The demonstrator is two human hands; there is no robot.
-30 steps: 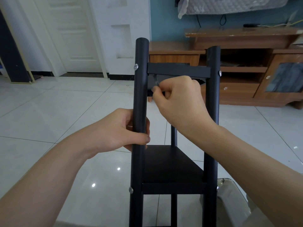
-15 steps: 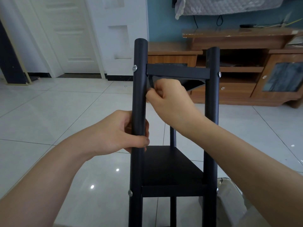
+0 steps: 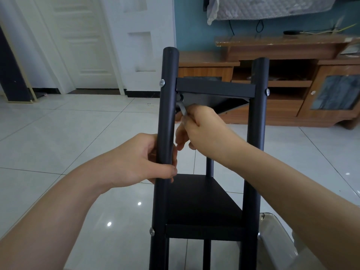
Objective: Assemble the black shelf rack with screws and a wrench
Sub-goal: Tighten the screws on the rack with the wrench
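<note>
Lowered since the earlier frame, my right hand [image 3: 202, 131] pinches the wrench [image 3: 182, 108] just right of the left post [image 3: 168, 71] of the black shelf rack [image 3: 202, 199], under its upper shelf [image 3: 214, 88]. My left hand [image 3: 136, 162] grips that post lower down.

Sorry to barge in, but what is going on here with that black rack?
A person is assembling the black shelf rack. Their left hand grips its front left post, while the right hand holds a small wrench up under the top shelf, at the corner by that post. The lower shelf is already in place.
</note>
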